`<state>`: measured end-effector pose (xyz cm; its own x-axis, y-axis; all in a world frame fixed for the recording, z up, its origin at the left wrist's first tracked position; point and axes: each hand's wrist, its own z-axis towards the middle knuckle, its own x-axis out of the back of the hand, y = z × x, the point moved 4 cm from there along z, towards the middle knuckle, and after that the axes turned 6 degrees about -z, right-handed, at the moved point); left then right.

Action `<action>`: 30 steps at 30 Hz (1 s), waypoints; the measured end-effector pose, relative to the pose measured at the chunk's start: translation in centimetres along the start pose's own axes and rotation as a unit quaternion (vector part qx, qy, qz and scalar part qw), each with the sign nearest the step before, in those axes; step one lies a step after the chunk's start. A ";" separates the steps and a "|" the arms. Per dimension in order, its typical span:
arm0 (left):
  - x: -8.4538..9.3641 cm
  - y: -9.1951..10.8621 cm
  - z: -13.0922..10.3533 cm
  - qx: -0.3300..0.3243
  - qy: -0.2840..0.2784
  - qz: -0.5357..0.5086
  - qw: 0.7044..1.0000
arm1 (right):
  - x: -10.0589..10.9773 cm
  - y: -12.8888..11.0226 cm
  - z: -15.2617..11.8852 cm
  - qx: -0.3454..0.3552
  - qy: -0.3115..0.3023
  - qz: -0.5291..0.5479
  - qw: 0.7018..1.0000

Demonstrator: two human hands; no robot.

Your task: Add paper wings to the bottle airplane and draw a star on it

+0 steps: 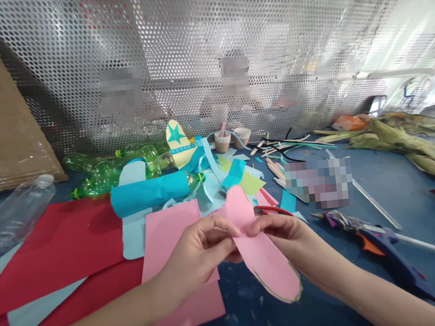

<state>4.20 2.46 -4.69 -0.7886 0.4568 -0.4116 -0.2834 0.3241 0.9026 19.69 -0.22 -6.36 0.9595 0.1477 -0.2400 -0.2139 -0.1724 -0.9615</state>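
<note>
At the far left of the frame a clear plastic bottle [18, 218] lies on its side, just beside loose red sheets [74, 238]; being round, it could roll if knocked. Left of centre lies a bottle wrapped in blue paper [151, 193], with pink sheets [173, 228] nearer the bottom edge. The left forearm crosses those sheets, so a sweep of that arm could drag or crease them.

At the centre, the left hand [210, 243] has its grip closed on the narrow middle of a pink paper cutout [272, 268], thumb and fingers pinched together. The right hand [283, 226] pinches the same waist from the other side, its grip also clamped on the paper. The cutout slants above the bench [243, 314], its wider lobe toward the lower right. Uneven pulling or twisting could tear or kink it where both grips meet.

At the right, a blue glue gun [398, 263] lies with its nozzle pointing left, near the right wrist. Whether it is hot cannot be told; if it is, drifting rightward could burn the skin or smear glue on the paper.
</note>
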 end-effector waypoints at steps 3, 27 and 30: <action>0.5 -0.4 0.3 0.027 0.012 -0.010 1.000 | 0.1 0.2 0.3 -0.030 0.009 0.012 0.999; 0.1 -0.1 -0.1 0.068 0.008 -0.013 0.998 | 0.2 -0.1 0.1 0.052 0.009 -0.066 0.996; 0.0 -0.2 -0.1 0.069 0.008 -0.022 0.997 | 0.5 0.0 0.0 0.048 0.030 -0.080 0.995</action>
<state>4.22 2.25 -4.88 -0.7860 0.4262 -0.4479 -0.2418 0.4548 0.8571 20.12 -0.19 -6.51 0.9914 0.1060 -0.0761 -0.0704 -0.0567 -0.9959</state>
